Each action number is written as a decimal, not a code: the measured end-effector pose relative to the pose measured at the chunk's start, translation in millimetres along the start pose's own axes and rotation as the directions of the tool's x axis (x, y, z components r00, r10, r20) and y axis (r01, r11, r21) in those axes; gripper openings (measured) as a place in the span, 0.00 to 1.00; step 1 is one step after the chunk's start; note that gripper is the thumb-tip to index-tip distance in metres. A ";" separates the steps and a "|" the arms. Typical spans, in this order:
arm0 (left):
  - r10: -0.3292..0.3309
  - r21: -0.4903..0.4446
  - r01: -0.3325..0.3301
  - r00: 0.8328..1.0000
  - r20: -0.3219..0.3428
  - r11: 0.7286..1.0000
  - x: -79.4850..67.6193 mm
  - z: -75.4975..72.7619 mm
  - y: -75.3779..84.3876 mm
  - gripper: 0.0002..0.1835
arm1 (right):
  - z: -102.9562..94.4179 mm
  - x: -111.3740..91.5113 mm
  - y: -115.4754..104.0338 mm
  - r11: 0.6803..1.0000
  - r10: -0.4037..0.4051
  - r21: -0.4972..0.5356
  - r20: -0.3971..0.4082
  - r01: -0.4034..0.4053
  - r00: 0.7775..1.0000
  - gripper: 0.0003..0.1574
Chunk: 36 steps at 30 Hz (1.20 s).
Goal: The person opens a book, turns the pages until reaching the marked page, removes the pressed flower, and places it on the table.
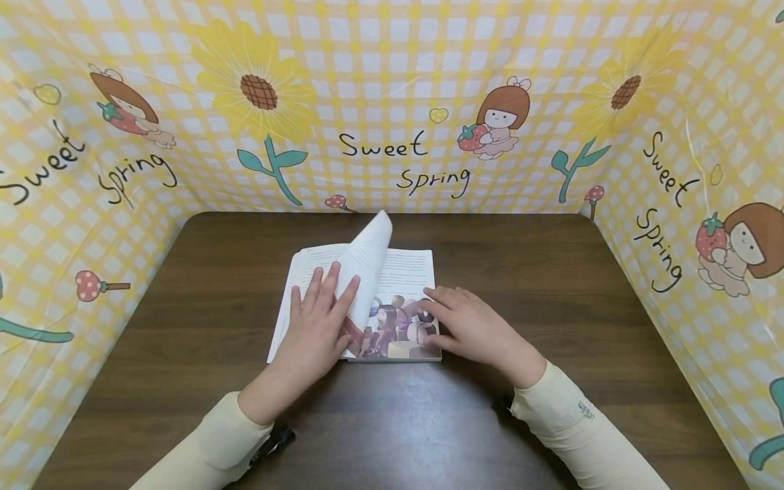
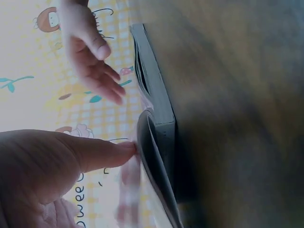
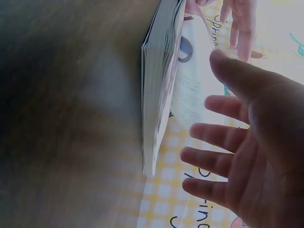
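An open book (image 1: 407, 272) lies on the dark wooden table, with printed text and a coloured picture on its right page. One leaf (image 1: 367, 262) stands partly raised near the spine, its top corner curling up. My left hand (image 1: 318, 320) rests with spread fingers on this leaf and the left page; in the left wrist view its thumb touches the bent paper. Over the right edge of the book is my right hand (image 1: 468, 323), fingers spread and relaxed. From the right wrist view, the right fingers (image 3: 213, 135) are apart from the thick page block and hold nothing.
The wooden table (image 1: 539, 272) extends around the book. A yellow checked cloth (image 1: 392, 82) with flowers, cartoon girls and lettering walls the table at the back and both sides. Dark straps (image 1: 272, 442) show at the wrists, beside the pale sleeves.
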<state>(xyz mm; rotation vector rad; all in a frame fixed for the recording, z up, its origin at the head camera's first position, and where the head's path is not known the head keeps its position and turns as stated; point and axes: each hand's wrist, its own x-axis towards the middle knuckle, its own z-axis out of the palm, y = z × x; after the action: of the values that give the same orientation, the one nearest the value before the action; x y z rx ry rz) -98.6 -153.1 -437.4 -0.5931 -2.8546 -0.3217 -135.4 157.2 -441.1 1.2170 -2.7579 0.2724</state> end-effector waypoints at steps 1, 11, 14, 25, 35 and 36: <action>0.006 0.002 -0.006 1.000 0.018 1.000 -0.1 -0.4 0.3 0.54 | 1.2 -0.4 0.1 1.000 -0.004 0.009 0.025 0.004 1.000 0.39; 0.037 0.001 -0.037 0.995 0.098 0.999 -2.4 -1.8 2.6 0.43 | 5.9 -2.5 -2.2 0.997 -0.054 0.055 0.170 0.046 0.984 0.53; 0.031 -0.015 -0.030 0.991 0.133 0.999 -3.5 -2.0 3.1 0.41 | 6.9 -2.4 -2.2 0.997 -0.052 0.067 0.186 0.040 0.981 0.53; 0.012 -0.047 0.000 0.966 0.258 0.999 -6.4 -0.9 -0.4 0.29 | 10.2 -3.5 -2.7 0.997 -0.049 0.070 0.220 0.034 0.974 0.49; -0.049 -0.079 0.082 0.935 0.350 0.993 -3.8 -1.9 -5.2 0.33 | 11.0 -3.3 -2.8 0.998 -0.051 0.052 0.222 0.040 0.974 0.48; -0.054 -0.078 0.088 0.933 0.356 0.993 -3.7 -2.3 -5.6 0.33 | 10.9 -3.2 -3.0 0.998 -0.049 0.051 0.224 0.039 0.973 0.48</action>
<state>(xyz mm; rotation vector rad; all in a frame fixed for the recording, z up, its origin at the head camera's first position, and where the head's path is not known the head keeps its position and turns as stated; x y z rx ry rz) -97.2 -160.0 -437.1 -0.6215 -3.2285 -0.3983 -131.4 155.3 -452.0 1.3998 -2.9240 0.2069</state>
